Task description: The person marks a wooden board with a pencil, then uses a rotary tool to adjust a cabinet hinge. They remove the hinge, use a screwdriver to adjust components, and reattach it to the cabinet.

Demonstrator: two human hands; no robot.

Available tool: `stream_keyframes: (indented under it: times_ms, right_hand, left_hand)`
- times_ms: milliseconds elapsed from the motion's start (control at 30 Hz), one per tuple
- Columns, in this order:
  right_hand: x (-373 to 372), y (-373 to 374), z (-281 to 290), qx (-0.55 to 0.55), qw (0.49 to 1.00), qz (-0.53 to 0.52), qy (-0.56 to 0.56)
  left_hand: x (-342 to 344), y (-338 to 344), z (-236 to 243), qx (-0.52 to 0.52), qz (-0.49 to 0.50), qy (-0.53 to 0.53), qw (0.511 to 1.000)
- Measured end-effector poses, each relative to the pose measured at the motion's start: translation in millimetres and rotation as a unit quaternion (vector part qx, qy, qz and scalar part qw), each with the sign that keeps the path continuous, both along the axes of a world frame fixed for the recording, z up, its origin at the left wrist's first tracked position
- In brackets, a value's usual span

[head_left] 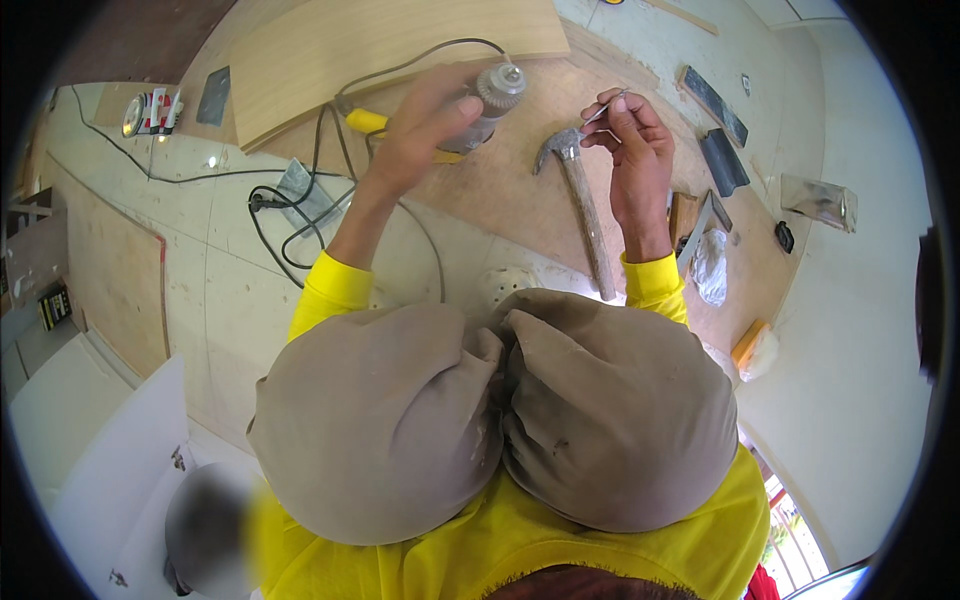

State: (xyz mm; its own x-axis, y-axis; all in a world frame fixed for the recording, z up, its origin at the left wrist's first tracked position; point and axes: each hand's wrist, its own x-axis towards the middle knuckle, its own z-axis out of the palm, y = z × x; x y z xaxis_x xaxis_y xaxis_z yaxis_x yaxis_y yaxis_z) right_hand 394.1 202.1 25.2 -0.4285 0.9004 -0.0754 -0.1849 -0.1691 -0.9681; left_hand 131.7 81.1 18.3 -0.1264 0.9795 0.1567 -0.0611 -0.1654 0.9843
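Observation:
My left hand (425,125) is wrapped around the side of a yellow and grey power drill (500,88), just by its toothed metal chuck, which points up toward me. The chuck's mouth has no bit showing in it. My right hand (638,140) pinches a thin metal rod (606,106) between thumb and fingertips, a short way right of the chuck; whether it is a drill bit or a nail I cannot tell. A claw hammer (585,205) with a wooden handle lies between my hands, its head close to my right fingers.
A large pale wooden panel (400,60) lies ahead on a brown board (530,190). The black power cable (318,150) loops at left. Right of me lie a handsaw (695,235), a clear plastic bag (710,268), dark flat pieces (722,160) and an orange-white sponge-like block (756,350).

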Motion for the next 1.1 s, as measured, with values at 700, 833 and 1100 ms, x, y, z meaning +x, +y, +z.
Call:
stream_keyframes:
  times_ms: [700, 833, 1100]
  right_hand:
    - [0, -2, -9, -0.005, 0.999, 0.019, -0.031]
    - [1, -2, -9, -0.004, 0.999, 0.017, -0.037]
    - [0, -1, -10, -0.003, 0.999, 0.028, -0.03]
  left_hand:
    - [10, -1, -2, 0.007, 0.051, 0.057, 0.997]
    - [0, 3, 9, -0.008, -0.012, 0.021, 1.0]
    - [-7, 3, -7, -0.003, -0.007, 0.056, 0.998]
